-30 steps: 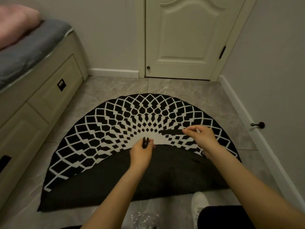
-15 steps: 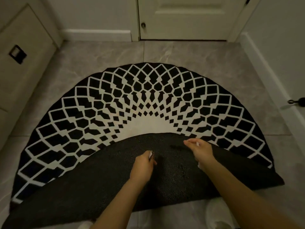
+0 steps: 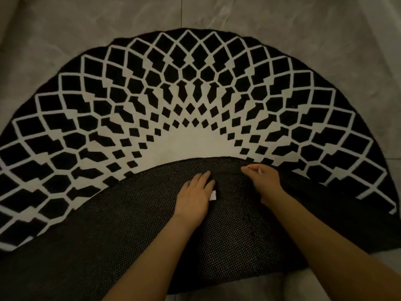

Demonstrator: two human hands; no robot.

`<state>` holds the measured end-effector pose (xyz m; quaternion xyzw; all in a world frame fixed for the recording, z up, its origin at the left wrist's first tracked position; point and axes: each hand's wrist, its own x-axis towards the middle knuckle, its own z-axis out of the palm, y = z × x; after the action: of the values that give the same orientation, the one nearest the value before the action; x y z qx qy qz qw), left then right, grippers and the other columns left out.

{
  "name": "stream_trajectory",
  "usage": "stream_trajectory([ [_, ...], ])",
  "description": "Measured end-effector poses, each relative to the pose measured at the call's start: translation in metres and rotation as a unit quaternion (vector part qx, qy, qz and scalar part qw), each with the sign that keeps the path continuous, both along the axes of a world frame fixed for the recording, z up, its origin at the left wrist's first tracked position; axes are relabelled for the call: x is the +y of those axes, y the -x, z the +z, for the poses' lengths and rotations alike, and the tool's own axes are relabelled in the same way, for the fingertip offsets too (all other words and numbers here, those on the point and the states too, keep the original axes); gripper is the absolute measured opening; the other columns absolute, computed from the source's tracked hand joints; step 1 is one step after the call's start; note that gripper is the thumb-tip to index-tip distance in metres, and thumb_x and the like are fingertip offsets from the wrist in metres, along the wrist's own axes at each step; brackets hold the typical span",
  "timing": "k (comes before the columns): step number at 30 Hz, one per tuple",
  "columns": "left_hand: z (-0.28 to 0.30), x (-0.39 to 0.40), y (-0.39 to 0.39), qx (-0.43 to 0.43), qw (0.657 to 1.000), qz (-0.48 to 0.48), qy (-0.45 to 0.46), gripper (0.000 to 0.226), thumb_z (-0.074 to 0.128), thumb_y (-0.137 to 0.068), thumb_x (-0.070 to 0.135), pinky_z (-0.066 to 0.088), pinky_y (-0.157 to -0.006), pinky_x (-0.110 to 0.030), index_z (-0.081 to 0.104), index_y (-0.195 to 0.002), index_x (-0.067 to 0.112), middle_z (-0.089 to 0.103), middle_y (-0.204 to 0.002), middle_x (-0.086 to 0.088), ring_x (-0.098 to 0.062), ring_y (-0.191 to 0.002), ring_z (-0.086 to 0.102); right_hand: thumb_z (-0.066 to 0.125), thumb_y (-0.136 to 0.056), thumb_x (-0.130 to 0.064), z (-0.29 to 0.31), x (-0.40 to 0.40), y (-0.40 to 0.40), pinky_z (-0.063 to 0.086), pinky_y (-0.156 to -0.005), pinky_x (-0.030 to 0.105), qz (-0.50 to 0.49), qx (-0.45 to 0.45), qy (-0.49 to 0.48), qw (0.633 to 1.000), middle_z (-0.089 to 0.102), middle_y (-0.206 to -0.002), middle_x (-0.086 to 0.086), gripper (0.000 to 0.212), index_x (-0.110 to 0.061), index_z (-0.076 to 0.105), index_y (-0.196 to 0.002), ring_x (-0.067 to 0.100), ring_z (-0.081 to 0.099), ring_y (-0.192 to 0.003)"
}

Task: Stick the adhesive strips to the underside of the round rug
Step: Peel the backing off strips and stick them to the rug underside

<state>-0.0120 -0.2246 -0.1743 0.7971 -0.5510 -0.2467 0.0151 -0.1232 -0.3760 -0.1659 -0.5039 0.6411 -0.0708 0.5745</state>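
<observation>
Black strip pressed onto the folded-back rug underside.
Straight fingers point(image 3: 204, 177) of the left hand point(image 3: 193, 197) lay flat on the near end of an adhesive strip point(image 3: 226, 170), a white scrap point(image 3: 213, 195) showing beside the thumb; the right hand point(image 3: 263, 178) pinched the strip's other end with curled fingertips. A second strip point(image 3: 152, 182) sat stuck further left on the dotted backing. The round rug point(image 3: 195, 105) lay on the grey tiled floor point(image 3: 65, 29), its near half folded over.
</observation>
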Motion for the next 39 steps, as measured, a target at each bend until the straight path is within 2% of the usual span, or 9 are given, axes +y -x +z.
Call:
stream_trajectory([
  [3,-0.005,-0.01,0.007,-0.001,1.0,-0.024,0.012,0.056,0.036,-0.098,0.011,0.01,-0.118,-0.038,0.017,-0.15,0.015,0.004,-0.16,-0.005,-0.022,-0.147,0.006,0.07,-0.083,-0.021,-0.009,-0.006,0.006,0.043,-0.084,0.03,-0.029,0.012,-0.006,0.999,0.058,-0.099,0.0,0.012,-0.014,0.066,-0.092,0.015,0.052,-0.095],
  [11,-0.013,-0.035,0.025,-0.004,0.998,-0.064,0.021,0.057,0.033,-0.099,0.011,0.003,-0.119,-0.038,0.011,-0.151,0.015,-0.006,-0.16,-0.003,-0.019,-0.147,-0.003,0.07,-0.083,-0.02,-0.018,-0.02,0.027,0.043,-0.081,0.029,-0.048,0.032,0.014,0.998,0.058,-0.093,-0.003,0.007,-0.016,0.065,-0.086,0.013,0.053,-0.09],
  [16,-0.022,-0.043,0.03,-0.008,0.995,-0.088,-0.046,0.061,0.028,-0.099,0.01,-0.006,-0.119,-0.037,-0.004,-0.151,0.013,-0.018,-0.157,-0.003,-0.015,-0.145,-0.013,0.07,-0.083,-0.023,-0.028,-0.025,0.032,0.04,-0.077,0.025,0.014,0.084,0.062,0.995,0.058,-0.1,-0.001,0.019,-0.009,0.067,-0.096,0.01,0.049,-0.093],
  [22,-0.027,-0.043,0.028,-0.011,0.993,-0.098,-0.061,0.064,0.029,-0.098,0.009,-0.006,-0.119,-0.038,-0.008,-0.15,0.014,-0.022,-0.156,-0.002,-0.014,-0.145,-0.015,0.068,-0.083,-0.034,-0.035,-0.019,0.031,0.047,-0.071,0.029,0.077,0.187,0.146,0.968,0.06,-0.1,0.001,0.025,-0.016,0.057,-0.097,0.014,0.055,-0.081],
  [25,-0.027,-0.044,0.028,-0.006,0.993,-0.099,-0.061,0.064,0.03,-0.098,0.009,-0.003,-0.119,-0.038,-0.005,-0.151,0.014,-0.02,-0.157,-0.001,-0.014,-0.145,-0.013,0.062,-0.088,-0.036,-0.03,-0.017,0.03,0.044,-0.069,0.032,0.176,0.256,0.225,0.923,0.056,-0.1,0.003,0.033,-0.014,0.046,-0.106,0.02,0.055,-0.081],
  [28,-0.025,-0.044,0.028,0.002,0.994,-0.095,-0.061,0.062,0.029,-0.098,0.008,-0.002,-0.12,-0.038,-0.003,-0.151,0.015,-0.019,-0.157,-0.001,-0.014,-0.145,-0.012,0.05,-0.095,-0.03,-0.028,-0.01,0.029,0.048,-0.072,0.036,0.347,0.215,0.29,0.866,0.057,-0.109,0.003,0.029,-0.02,0.045,-0.122,0.022,0.059,-0.081],
  [31,-0.025,-0.045,0.025,0.016,0.994,-0.091,-0.049,0.065,0.033,-0.096,0.007,-0.002,-0.119,-0.036,0.0,-0.151,0.015,-0.016,-0.158,0.0,-0.012,-0.146,-0.009,0.037,-0.099,-0.027,-0.036,0.002,0.036,0.041,-0.054,0.03,0.51,0.236,0.32,0.763,0.043,-0.13,0.003,0.049,-0.024,0.026,-0.146,0.02,0.056,-0.076],
  [34,-0.025,-0.046,0.023,0.031,0.995,-0.089,-0.044,0.067,0.036,-0.095,0.005,-0.001,-0.119,-0.034,0.002,-0.151,0.015,-0.013,-0.159,0.0,-0.012,-0.146,-0.007,0.035,-0.099,-0.025,-0.039,0.008,0.043,0.028,-0.046,0.027,0.556,0.274,0.303,0.724,0.031,-0.137,0.01,0.061,-0.028,0.003,-0.151,0.018,0.049,-0.07],
  [39,-0.022,-0.048,0.018,0.023,0.993,-0.1,-0.054,0.064,0.035,-0.096,0.008,0.001,-0.119,-0.033,0.005,-0.152,0.016,-0.011,-0.159,0.0,-0.013,-0.146,-0.005,0.029,-0.1,-0.031,-0.035,0.01,0.05,0.035,-0.06,0.031,0.566,0.327,0.315,0.688,0.026,-0.144,0.015,0.063,-0.035,-0.013,-0.147,0.025,0.057,-0.083],
])
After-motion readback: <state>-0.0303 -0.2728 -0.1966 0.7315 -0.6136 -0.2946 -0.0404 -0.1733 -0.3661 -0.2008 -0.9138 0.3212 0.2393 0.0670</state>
